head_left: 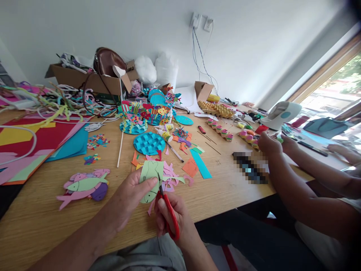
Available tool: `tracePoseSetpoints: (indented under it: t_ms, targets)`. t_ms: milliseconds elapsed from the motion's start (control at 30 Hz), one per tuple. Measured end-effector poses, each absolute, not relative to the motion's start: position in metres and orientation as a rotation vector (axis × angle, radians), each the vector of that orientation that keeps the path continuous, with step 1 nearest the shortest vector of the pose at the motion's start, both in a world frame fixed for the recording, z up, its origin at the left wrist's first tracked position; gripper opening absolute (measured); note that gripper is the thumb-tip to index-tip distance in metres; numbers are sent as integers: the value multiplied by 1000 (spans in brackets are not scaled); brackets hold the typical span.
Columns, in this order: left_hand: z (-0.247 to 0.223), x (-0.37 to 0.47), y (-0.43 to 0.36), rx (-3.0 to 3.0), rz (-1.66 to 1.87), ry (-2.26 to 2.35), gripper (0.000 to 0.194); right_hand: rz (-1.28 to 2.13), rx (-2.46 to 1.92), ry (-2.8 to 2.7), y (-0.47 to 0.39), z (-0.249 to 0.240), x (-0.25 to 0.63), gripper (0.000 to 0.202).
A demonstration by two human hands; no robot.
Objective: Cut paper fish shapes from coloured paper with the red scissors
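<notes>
A light green paper [147,191] with a fish outline drawn on it is pinched in my left hand [137,185], the thumb lying on its face. Red-handled scissors [172,215] are in my right hand [177,212], its fingers wrapped round the handles. Their blades meet the paper's right edge, and part of them is hidden by it. Pink paper scraps [169,175] lie just behind the paper. To the left of my left hand rests a pile of cut paper fish in pink, green and purple [87,185].
Behind the scraps are a blue textured disc [149,143], a pen [175,152] and an orange paper piece [190,166]. Coloured sheets [67,145] lie at the left, beside a white stick [120,148]. At the right, another person's arms [293,188] reach over the table.
</notes>
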State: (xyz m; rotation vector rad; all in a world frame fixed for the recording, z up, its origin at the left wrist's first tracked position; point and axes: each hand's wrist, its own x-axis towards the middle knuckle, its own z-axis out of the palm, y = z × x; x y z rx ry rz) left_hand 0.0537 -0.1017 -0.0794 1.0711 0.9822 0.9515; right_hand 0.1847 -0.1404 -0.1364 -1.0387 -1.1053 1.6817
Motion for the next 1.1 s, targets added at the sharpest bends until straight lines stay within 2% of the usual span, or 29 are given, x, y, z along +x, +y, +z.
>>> tracePoseSetpoints:
  t_ms: [333,867,1100]
  targets:
    - [-81,52,-102,1159,1046,1066,19,1688,-1029,-1129,-139,-137,185,53]
    - [-74,46,-97,1216,864,1063,26,1666,-1012,-1155,-139,-136,186,51]
    - [-76,42,-95,1266,846,1063,24,1674,-1007,-1165,-138,-137,186,51]
